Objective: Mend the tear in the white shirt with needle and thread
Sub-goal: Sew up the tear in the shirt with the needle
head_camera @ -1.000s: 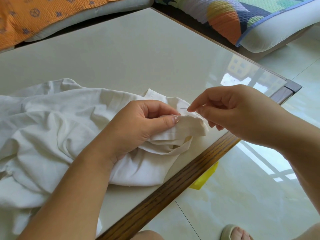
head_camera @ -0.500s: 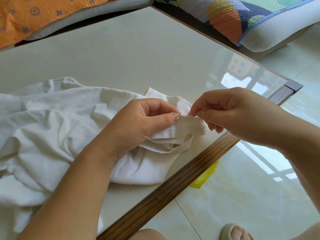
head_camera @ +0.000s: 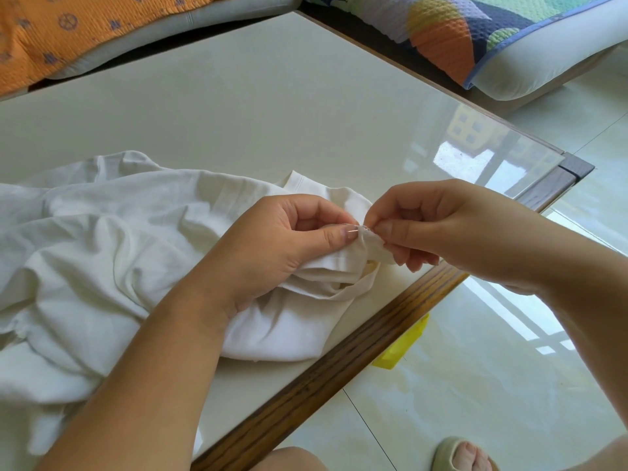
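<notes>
Counter (head_camera: pixel 238 113): pale glossy top with a dark wooden rim along the near-right edge. The right corner reflects a window.

White shirt (head_camera: pixel 102 249): lies crumpled over the left and near part of the counter. One bunched portion is drawn toward the near-right edge, just short of the wooden rim, and is lifted a little where the hands meet.

Left hand (head_camera: pixel 272 243): forearm lies across the shirt. The thumb and forefinger are curled and pinch a small raised fold of the cloth, with the thumbnail turned up. The other fingers are tucked beneath the fabric and mostly hidden.

Right hand (head_camera: pixel 458 232): comes in from the right, past the counter's edge. The thumb and forefinger tips are pressed together on the needle (head_camera: pixel 361 228) at the same fold. The remaining fingers are curled under and touch the loose flap of cloth below.

Needle: a short metallic sliver shows between the left thumbnail and the right fingertips, lying roughly level across the top of the fold. Whether it passes through the cloth cannot be told. The thread is too fine to make out, and the tear is not distinguishable among the folds.

Surroundings: an orange patterned cushion (head_camera: pixel 51 28) lies beyond the far-left edge, and a multicoloured quilted cushion (head_camera: pixel 458 35) beyond the far-right edge. A yellow object (head_camera: pixel 404 345) shows partly under the near-right rim, on the glossy tiled floor (head_camera: pixel 475 402). A sandalled foot (head_camera: pixel 465 453) is at the bottom right.
</notes>
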The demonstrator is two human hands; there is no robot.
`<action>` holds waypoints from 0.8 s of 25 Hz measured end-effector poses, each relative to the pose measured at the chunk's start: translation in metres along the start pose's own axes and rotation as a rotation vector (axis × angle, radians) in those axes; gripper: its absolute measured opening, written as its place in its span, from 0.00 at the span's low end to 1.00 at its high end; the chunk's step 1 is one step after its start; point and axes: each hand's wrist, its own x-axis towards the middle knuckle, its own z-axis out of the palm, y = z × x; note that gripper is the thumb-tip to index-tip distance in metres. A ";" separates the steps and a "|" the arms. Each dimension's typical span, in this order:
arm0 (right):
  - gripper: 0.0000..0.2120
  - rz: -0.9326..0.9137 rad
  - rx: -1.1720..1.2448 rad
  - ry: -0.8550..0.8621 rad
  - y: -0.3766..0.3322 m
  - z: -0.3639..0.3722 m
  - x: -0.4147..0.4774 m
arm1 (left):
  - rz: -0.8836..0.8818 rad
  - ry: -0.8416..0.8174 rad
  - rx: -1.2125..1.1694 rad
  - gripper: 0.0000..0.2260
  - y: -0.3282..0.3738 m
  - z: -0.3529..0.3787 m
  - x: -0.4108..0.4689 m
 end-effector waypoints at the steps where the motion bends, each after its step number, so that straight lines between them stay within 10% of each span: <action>1: 0.08 0.003 0.019 -0.013 0.001 0.001 0.000 | -0.002 0.001 -0.001 0.06 0.000 0.001 0.000; 20: 0.04 -0.029 -0.167 0.006 -0.010 0.017 -0.003 | -0.040 -0.008 0.029 0.05 -0.002 0.011 0.000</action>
